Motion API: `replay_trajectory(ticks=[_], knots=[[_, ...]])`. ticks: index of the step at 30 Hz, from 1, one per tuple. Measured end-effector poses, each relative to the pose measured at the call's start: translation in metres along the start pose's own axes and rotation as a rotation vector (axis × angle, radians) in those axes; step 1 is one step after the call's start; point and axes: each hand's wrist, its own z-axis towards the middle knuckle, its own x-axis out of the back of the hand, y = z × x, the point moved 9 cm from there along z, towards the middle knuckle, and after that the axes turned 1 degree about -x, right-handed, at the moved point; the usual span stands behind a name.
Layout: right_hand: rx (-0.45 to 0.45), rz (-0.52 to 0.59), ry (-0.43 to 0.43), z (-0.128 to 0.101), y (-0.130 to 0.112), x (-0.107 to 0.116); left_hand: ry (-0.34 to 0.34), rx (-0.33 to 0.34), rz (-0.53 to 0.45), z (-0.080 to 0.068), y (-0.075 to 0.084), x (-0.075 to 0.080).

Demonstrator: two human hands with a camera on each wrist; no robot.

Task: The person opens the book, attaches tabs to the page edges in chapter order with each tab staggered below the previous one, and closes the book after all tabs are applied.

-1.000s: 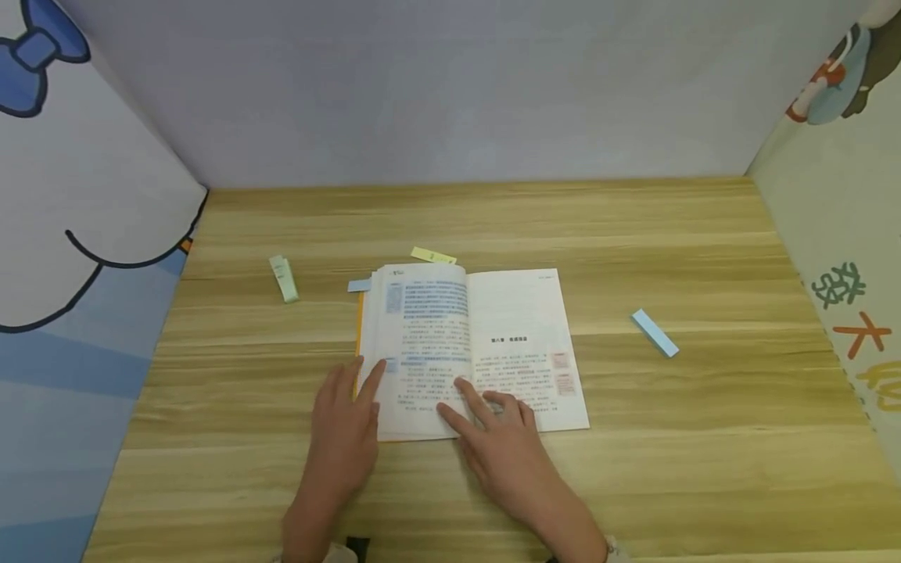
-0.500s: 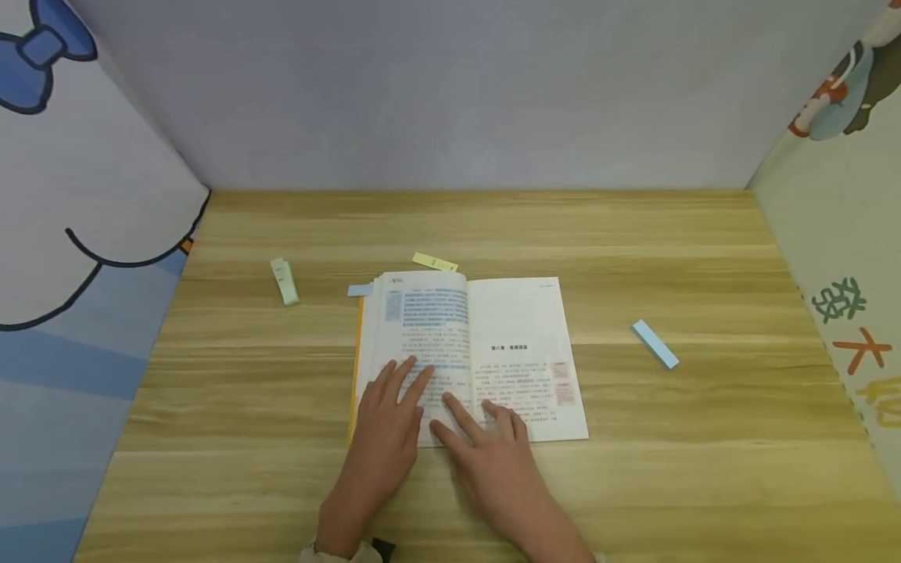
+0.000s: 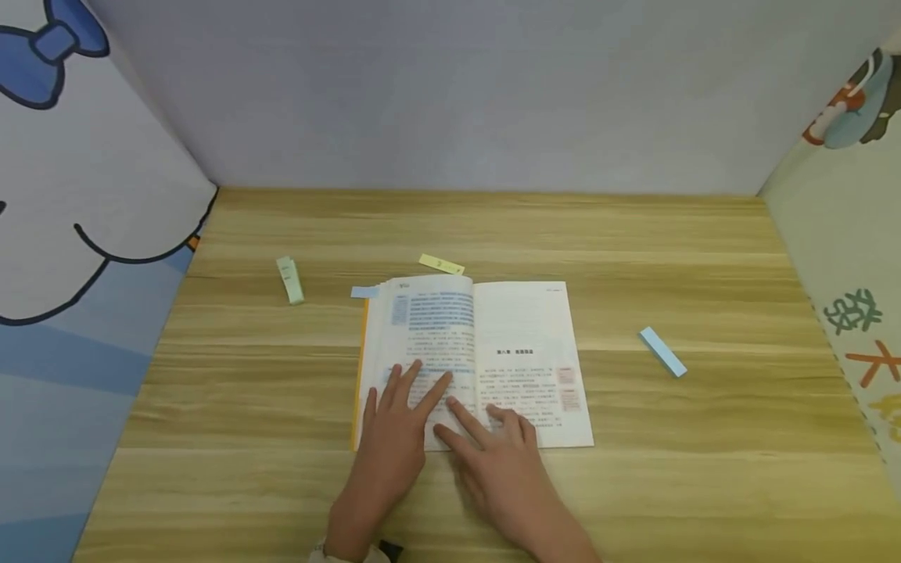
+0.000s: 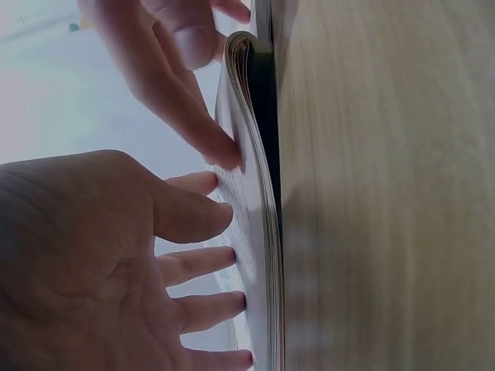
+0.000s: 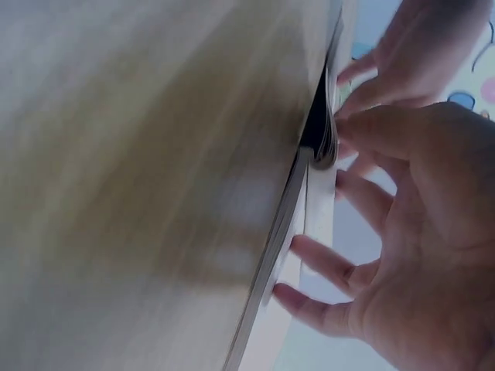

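Observation:
An open book (image 3: 493,328) with printed text lies flat on the wooden table (image 3: 704,469). My left hand (image 3: 394,422) presses straight, spread fingers on the lower part of the left page. My right hand (image 3: 493,446) rests beside it with straight fingers across the spine and the lower right page. The left wrist view shows the left fingers (image 4: 209,263) flat against the page stack (image 4: 259,193). In the right wrist view, the right hand's fingers (image 5: 325,263) touch the book's edge (image 5: 309,178). A small blue tab (image 3: 364,292) sticks out at the book's upper left.
A pale green sticky-note pad (image 3: 290,280) lies left of the book. A yellow one (image 3: 441,264) sits just behind it, and a blue one (image 3: 662,352) lies to the right. Patterned walls enclose the table on the left, back and right.
My left hand slid from the book's left edge rightward onto the left page, beside my right hand. The right hand has barely moved.

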Motion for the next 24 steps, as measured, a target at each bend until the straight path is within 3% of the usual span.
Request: replay_trajectory(ticks=[10,24], knots=[[-0.119,0.327,-0.074,0.003,0.03,0.011,-0.034,0.026,-0.046,-0.005,-0.001,-0.003],[-0.092,0.251,-0.134,0.03,0.041,0.007,-0.008,0.056,0.003,-0.007,0.001,0.001]])
